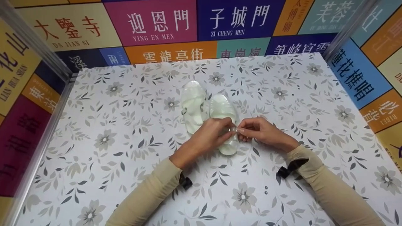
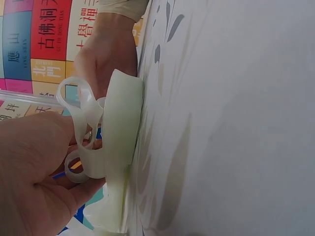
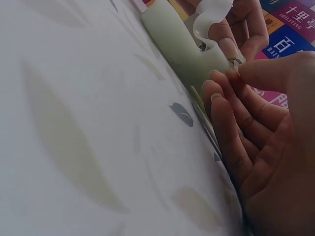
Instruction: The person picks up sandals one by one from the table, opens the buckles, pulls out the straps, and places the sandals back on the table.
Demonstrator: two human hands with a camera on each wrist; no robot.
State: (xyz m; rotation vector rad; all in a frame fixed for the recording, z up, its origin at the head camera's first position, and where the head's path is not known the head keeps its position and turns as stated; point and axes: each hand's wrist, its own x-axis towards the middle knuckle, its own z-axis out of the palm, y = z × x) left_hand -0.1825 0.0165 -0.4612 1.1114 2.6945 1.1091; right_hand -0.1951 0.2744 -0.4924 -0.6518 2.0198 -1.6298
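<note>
With the left grip [image 1: 211, 131] curled over the near sandal [image 1: 230, 148], pinching its pale, translucent strap [image 2: 78, 115] where looped up above the sole. With the right grip [image 1: 259, 130], just to the right, pinching a strap end between thumb and forefinger, right beside a small metal buckle [image 3: 237, 61]. Hardly any gap between the two grips. For the near sandal, a place sole down on the counter [image 1: 141, 188], partly hidden beneath the left grip. Close beside it, a little farther back and to the left, the far sandal [image 1: 192, 91], equally pale green, with a small dark curved piece on its left side. Across the counter, a white print of grey and beige flowers and leaves. On both arms, beige sleeves [image 1: 147, 191], with dark devices [image 1: 186, 183] at the wrists. Behind, colourful wall panels [image 1: 150, 22] lettered in Chinese characters
</note>
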